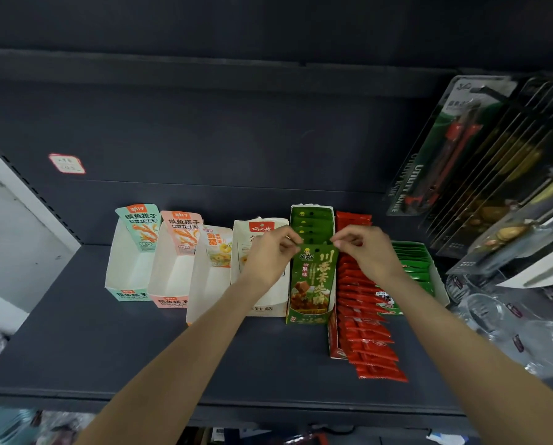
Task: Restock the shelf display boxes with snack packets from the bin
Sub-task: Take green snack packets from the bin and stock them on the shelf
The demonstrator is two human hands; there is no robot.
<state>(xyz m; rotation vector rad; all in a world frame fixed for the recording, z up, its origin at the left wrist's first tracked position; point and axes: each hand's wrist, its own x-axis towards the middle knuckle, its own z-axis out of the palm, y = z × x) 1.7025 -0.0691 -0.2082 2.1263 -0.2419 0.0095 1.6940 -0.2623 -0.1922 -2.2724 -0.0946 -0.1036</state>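
A green snack packet stands upright at the front of the green display box, which holds several more green packets behind it. My left hand pinches the packet's top left corner. My right hand pinches its top right corner. To the right lies a red display box with a long row of red packets running toward the shelf's front. Further right is a white box with green packets. The bin is not in view.
Left of the green box stand several nearly empty display boxes: teal, pink, orange-edged and white. Packaged utility knives hang at the right. Clear glassware sits at the shelf's right end. The dark shelf has bare space in front.
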